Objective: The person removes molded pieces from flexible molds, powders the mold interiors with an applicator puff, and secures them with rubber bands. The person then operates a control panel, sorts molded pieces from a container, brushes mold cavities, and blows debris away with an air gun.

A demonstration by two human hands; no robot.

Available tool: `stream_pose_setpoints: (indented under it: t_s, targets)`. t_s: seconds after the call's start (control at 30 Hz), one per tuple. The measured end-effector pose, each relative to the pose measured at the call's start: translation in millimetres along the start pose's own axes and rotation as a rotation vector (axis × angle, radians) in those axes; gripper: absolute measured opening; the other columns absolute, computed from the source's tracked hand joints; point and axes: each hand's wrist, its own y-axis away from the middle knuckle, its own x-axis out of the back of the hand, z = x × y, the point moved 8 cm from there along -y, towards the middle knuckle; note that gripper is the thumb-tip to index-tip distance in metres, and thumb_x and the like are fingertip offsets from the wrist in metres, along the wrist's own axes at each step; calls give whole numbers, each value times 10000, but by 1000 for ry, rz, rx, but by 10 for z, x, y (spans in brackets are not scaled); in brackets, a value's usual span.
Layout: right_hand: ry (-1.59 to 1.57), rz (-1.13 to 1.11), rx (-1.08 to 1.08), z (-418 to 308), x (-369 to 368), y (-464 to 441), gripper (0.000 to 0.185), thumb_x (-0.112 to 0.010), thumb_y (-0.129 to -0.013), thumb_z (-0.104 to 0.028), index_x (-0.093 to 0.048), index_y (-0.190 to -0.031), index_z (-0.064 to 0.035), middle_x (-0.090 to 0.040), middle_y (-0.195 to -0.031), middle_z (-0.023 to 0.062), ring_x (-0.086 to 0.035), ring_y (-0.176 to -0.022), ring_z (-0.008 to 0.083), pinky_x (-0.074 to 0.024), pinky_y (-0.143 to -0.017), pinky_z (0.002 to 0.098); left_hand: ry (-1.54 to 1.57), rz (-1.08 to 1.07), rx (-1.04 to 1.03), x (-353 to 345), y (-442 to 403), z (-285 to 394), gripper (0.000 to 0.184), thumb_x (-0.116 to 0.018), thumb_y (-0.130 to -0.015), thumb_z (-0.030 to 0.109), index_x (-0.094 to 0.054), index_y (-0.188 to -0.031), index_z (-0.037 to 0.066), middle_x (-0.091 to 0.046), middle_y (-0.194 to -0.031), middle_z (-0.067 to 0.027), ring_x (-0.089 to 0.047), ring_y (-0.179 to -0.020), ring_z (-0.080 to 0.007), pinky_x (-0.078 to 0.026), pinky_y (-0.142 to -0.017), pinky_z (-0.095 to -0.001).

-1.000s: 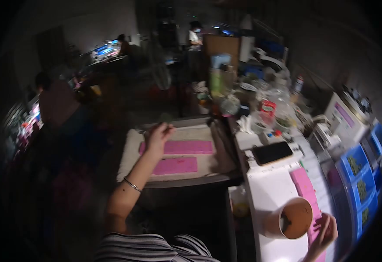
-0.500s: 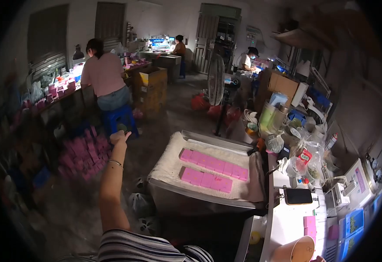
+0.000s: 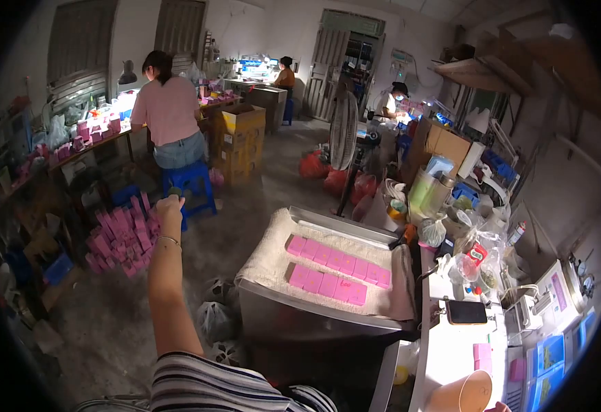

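My left arm, in a striped sleeve and with a thin bracelet at the wrist, is stretched out forward. My left hand (image 3: 170,204) is closed at its end, with a small dark greenish thing (image 3: 175,191) showing above the fingers; its kind is too small to make out. Beyond and below that hand, a heap of pink blocks (image 3: 123,237) lies on the floor. A bit of my right hand (image 3: 499,408) shows at the bottom edge, beside an orange cup (image 3: 461,395); its fingers are mostly hidden. Two rows of pink blocks (image 3: 338,259) lie on a cloth-lined tray (image 3: 262,268).
A person (image 3: 166,110) sits on a blue stool (image 3: 189,182) at the left bench. Two more people work farther back. A standing fan (image 3: 343,130) rises behind the tray. On the right bench lie a phone (image 3: 467,312), plastic bags and a pink block (image 3: 482,357).
My left hand has shifted slightly left and up, still closed. The view is brighter and has tilted a little. The person at the left bench has turned the head left.
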Motion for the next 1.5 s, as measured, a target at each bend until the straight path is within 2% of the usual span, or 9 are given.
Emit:
stream_pose_setpoints:
  t_s: [0.1, 0.23, 0.43, 0.5, 0.83, 1.07, 1.17, 1.3, 1.5]
  targets:
    - [-77, 30, 47, 11, 22, 14, 154, -560, -870, -51, -621, -904, 86, -623, -701, 141, -567, -548, 179, -447, -480, 259, 199, 195, 127, 51, 649, 381, 256, -615, -783, 23, -522, -953, -145, -607, -890, -191, -659, -697, -244, -585, -555, -261]
    - [-223, 36, 72, 24, 39, -2, 131, -571, -840, -1, -615, -909, 100, -621, -706, 157, -567, -546, 193, -451, -474, 263, 331, 184, 111, 56, 396, 284, 305, -636, -775, 15, -502, -996, -148, -622, -841, -190, -666, -689, -234, -581, -537, -248]
    - [-51, 11, 119, -111, -22, -10, 123, -571, -838, 3, -628, -912, 82, -616, -661, 132, -557, -518, 167, -441, -465, 249, 270, 144, 131, 164, 371, 346, 283, -666, -757, -2, -516, -922, -176, -626, -840, -198, -659, -643, -246, -582, -530, -257]
    - [29, -2, 141, -205, -54, -11, 135, -576, -858, -47, -644, -908, 58, -618, -642, 110, -551, -506, 151, -434, -463, 243, 548, 133, 143, 169, 403, 356, 256, -670, -751, -28, -520, -890, -183, -621, -840, -187, -653, -630, -236, -578, -521, -259]
    - [129, -17, 62, -141, -80, 81, 180, -585, -882, -136, -657, -886, 29, -633, -664, 82, -560, -531, 142, -446, -490, 245, 383, 74, 10, 139, 400, 581, 246, -675, -747, -42, -512, -884, -165, -588, -858, -179, -629, -646, -242, -591, -579, -251]
    - [158, -18, -72, 316, -27, 263, 233, -535, -915, -181, -657, -958, 14, -628, -709, 65, -554, -589, 130, -441, -561, 242, 519, -30, 27, -128, -106, 453, 228, -667, -764, -31, -522, -897, -147, -590, -859, -173, -616, -652, -231, -593, -574, -252]
    - [170, -111, -204, 166, -174, 299, 227, -525, -919, -178, -664, -958, -2, -618, -703, 58, -543, -593, 119, -434, -564, 237, 425, 66, 9, -234, -148, 533, 225, -665, -776, -11, -538, -907, -142, -594, -838, -162, -613, -644, -216, -579, -549, -254]
    - [168, -127, -169, -3, -234, 240, 201, -543, -907, -136, -663, -983, 6, -614, -675, 59, -538, -582, 111, -439, -549, 237, 317, 81, 32, -322, -510, 356, 215, -671, -777, -3, -575, -925, -126, -603, -777, -141, -591, -598, -188, -532, -507, -247]
    - [209, -266, -95, -25, -540, 198, 210, -539, -907, -134, -657, -996, 15, -613, -660, 63, -538, -569, 120, -451, -545, 249, 457, 60, -12, -598, -673, 247, 212, -689, -750, -12, -581, -898, -118, -600, -768, -123, -587, -586, -174, -538, -522, -243]
